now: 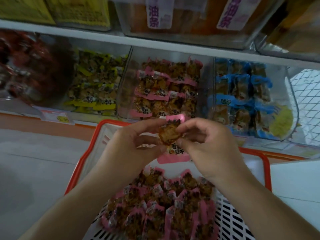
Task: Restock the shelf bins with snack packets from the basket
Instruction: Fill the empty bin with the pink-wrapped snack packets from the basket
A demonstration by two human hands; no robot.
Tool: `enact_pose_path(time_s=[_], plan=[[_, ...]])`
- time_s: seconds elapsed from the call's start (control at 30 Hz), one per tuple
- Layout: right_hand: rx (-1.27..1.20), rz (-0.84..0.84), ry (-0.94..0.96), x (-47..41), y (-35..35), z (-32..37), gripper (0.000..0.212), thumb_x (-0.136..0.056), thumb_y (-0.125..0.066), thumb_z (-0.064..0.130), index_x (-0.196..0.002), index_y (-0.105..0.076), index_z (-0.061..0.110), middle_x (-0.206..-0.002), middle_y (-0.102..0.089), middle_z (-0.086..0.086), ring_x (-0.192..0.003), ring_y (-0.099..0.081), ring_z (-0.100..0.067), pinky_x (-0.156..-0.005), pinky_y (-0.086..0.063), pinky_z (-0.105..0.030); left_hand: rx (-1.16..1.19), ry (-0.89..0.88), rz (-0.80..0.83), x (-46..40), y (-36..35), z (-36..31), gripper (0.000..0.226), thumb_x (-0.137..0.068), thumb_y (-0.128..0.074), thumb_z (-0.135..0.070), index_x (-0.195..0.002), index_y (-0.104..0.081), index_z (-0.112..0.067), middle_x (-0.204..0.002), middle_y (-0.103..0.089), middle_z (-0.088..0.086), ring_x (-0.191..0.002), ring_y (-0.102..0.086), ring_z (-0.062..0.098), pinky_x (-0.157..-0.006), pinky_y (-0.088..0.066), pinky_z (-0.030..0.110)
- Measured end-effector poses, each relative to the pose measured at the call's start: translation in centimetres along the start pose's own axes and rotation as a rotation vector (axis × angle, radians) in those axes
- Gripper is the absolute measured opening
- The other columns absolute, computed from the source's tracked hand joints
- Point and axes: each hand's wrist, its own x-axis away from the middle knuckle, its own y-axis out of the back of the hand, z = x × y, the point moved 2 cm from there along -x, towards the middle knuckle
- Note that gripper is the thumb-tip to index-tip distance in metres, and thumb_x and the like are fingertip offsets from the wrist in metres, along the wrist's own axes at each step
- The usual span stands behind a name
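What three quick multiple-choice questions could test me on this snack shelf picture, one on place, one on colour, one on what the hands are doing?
1. Where is the clear plastic bin of pink-edged snack packets?
A. Between the yellow-edged and blue-edged bins
B. On the top shelf
C. On the floor

2. What colour is the rim of the white slotted plastic basket?
A. Green
B. Orange-red
C. Black

3. What are the hands doing?
A. Hanging idle
B. Pushing the basket
C. Pinching one pink-edged packet together

Answers: 1 A, the yellow-edged packets lie beside it on one side, the blue-edged packets on the other. 2 B, the rim shows orange-red. 3 C, the left hand and right hand each pinch a side.
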Motion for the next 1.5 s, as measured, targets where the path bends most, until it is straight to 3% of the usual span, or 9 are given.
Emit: enact_pose_path(time_s=[0.2, 0.33, 0.53, 0.7, 0.87, 1.17, 1.33, 1.43, 1.5], plan=[[0.433, -0.152, 0.104, -0.7, 2.7, -0.3, 0.029, -0.096, -0.070, 0.022, -0.123, -0.065, 0.029, -0.117, -0.055, 0.016, -0.102, -0.055, 0.001, -0.078, -0.041, -0.004, -0.242, -0.082, -0.145, -2.3, -0.4, -1.7, 0.057, -0.085, -0.082, -0.009, -0.126, -0.069, -0.046, -0.093, -0.076, -0.020, -0.087, -0.072, 0.000, -0.075, -0.057, 0.012], [0.482, -0.103, 0.049, 0.0, 3.3, 0.0, 0.048, -0.096, -0.068, 0.029, -0.140, -0.050, 0.025, -0.130, -0.035, 0.012, -0.121, -0.045, -0.009, -0.097, -0.035, -0.016, -0.477, -0.218, -0.218, -8.3, -0.7, -3.1, 0.056, -0.087, -0.079, -0.020, -0.132, -0.064, -0.050, -0.102, -0.072, -0.029, -0.093, -0.066, -0.010, -0.072, -0.045, 0.000], [0.511, -0.018, -0.001, -0.1, 3.8, 0.3, 0.056, -0.100, -0.060, 0.032, -0.150, -0.037, 0.018, -0.145, -0.022, 0.008, -0.138, -0.037, -0.016, -0.111, -0.039, -0.028, -0.691, -0.264, -0.181, -16.7, -2.8, -3.6, 0.050, -0.094, -0.068, -0.017, -0.137, -0.061, -0.043, -0.118, -0.063, -0.019, -0.105, -0.057, 0.001, -0.070, -0.034, -0.004], [0.472, 0.002, -0.003, -0.4, 3.9, 0.6, 0.055, -0.100, -0.059, 0.032, -0.149, -0.036, 0.023, -0.147, -0.016, 0.010, -0.138, -0.037, -0.016, -0.112, -0.042, -0.033, -0.848, -0.312, -0.144, -20.4, -3.5, -2.0, 0.056, -0.093, -0.066, -0.013, -0.141, -0.058, -0.041, -0.127, -0.063, -0.009, -0.110, -0.061, 0.011, -0.077, -0.041, 0.004], [0.498, 0.012, -0.008, -0.5, 3.7, 0.6, 0.058, -0.098, -0.060, 0.027, -0.150, -0.037, 0.019, -0.152, -0.013, 0.008, -0.141, -0.035, -0.017, -0.111, -0.043, -0.031, -1.082, -0.383, -0.193, -20.7, -4.2, -0.9, 0.057, -0.095, -0.067, -0.020, -0.149, -0.054, -0.032, -0.130, -0.045, 0.014, -0.126, -0.040, 0.037, -0.109, -0.037, 0.043], [0.508, -0.009, 0.022, -0.2, 3.7, 0.3, 0.056, -0.099, -0.060, 0.026, -0.149, -0.041, 0.013, -0.150, -0.018, 0.007, -0.135, -0.042, -0.019, -0.107, -0.048, -0.034, -0.946, -0.457, -0.179, -17.2, -3.6, -2.2, 0.048, -0.095, -0.066, -0.017, -0.142, -0.060, -0.022, -0.129, -0.052, 0.012, -0.128, -0.043, 0.034, -0.111, -0.039, 0.043], [0.581, -0.045, 0.007, 0.6, 3.9, 0.8, 0.053, -0.093, -0.070, 0.020, -0.141, -0.048, 0.017, -0.139, -0.031, -0.002, -0.119, -0.050, -0.022, -0.097, -0.055, -0.039, -0.921, -0.425, -0.180, -9.0, -1.5, -2.8, 0.038, -0.093, -0.063, -0.013, -0.128, -0.068, -0.026, -0.129, -0.059, 0.002, -0.120, -0.051, 0.025, -0.095, -0.041, 0.028], [0.641, -0.029, 0.030, 1.5, 3.2, 0.5, 0.036, -0.088, -0.071, 0.011, -0.120, -0.055, 0.018, -0.124, -0.047, -0.004, -0.107, -0.053, -0.024, -0.085, -0.056, -0.041, -1.005, -0.323, -0.199, -3.0, 0.8, -0.9, 0.042, -0.089, -0.070, -0.012, -0.128, -0.068, -0.029, -0.139, -0.052, 0.001, -0.130, -0.039, 0.032, -0.106, -0.036, 0.046], [0.665, 0.108, -0.052, 1.9, 2.1, -1.3, 0.023, -0.090, -0.066, 0.008, -0.109, -0.059, 0.018, -0.110, -0.058, -0.003, -0.098, -0.061, -0.024, -0.078, -0.058, -0.040, -1.061, -0.238, -0.239, 0.5, 2.3, 1.1, 0.050, -0.086, -0.072, -0.014, -0.132, -0.064, -0.034, -0.152, -0.040, 0.000, -0.140, -0.028, 0.034, -0.113, -0.029, 0.059]])
